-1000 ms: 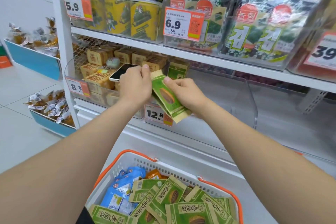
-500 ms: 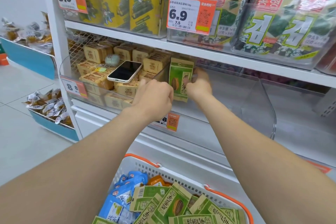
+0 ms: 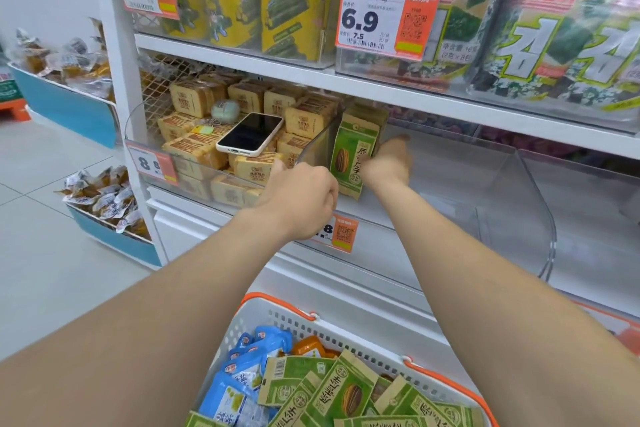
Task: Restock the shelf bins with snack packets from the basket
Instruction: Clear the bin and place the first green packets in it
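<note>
Green packet (image 3: 349, 156) now upright at bin (image 3: 450, 191) left edge, not mid-air. Left hand (image 3: 301, 198) clenched, empty; right hand (image 3: 388, 163) grip unclear. More in basket (image 3: 273, 300).

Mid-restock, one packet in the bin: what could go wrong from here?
1. The green packet stands upright by the left wall of the bin, with bare bin to its right; when the right hand leaves, it may topple sideways.
2. The phone lies loose on the brown packets next door, close to the left hand; a knock might slide it off.
</note>
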Demonstrator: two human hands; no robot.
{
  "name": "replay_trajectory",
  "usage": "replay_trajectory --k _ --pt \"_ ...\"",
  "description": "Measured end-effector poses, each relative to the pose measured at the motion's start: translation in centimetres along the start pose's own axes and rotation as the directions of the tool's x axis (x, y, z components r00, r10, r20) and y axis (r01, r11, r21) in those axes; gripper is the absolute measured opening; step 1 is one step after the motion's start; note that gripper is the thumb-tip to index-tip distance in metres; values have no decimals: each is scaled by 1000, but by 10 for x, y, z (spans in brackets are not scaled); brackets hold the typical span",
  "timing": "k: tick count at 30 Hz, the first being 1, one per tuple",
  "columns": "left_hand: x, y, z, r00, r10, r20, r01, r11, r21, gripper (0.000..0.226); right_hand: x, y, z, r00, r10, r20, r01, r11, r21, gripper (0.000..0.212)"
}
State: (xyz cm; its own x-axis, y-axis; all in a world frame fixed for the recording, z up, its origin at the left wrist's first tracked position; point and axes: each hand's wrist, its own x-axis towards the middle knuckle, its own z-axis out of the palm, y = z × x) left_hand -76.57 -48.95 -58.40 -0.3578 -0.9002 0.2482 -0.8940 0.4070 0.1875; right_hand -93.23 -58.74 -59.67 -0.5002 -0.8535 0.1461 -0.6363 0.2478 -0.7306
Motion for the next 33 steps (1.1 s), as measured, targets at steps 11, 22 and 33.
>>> replay_trajectory --k 11,22,33 --pt "-6 -1 -5 999 33 -2 -33 999 -32 35 -17 5 -5 998 -33 51 38 995 -90 25" --pt "-31 -24 -28 979 -184 -93 162 965 -205 22 -112 -11 -28 635 -772 25 739 598 -310 26" --pt "-67 -41 -22 584 -232 778 141 973 184 42 -209 50 47 226 -271 936 971 143 -193 22"
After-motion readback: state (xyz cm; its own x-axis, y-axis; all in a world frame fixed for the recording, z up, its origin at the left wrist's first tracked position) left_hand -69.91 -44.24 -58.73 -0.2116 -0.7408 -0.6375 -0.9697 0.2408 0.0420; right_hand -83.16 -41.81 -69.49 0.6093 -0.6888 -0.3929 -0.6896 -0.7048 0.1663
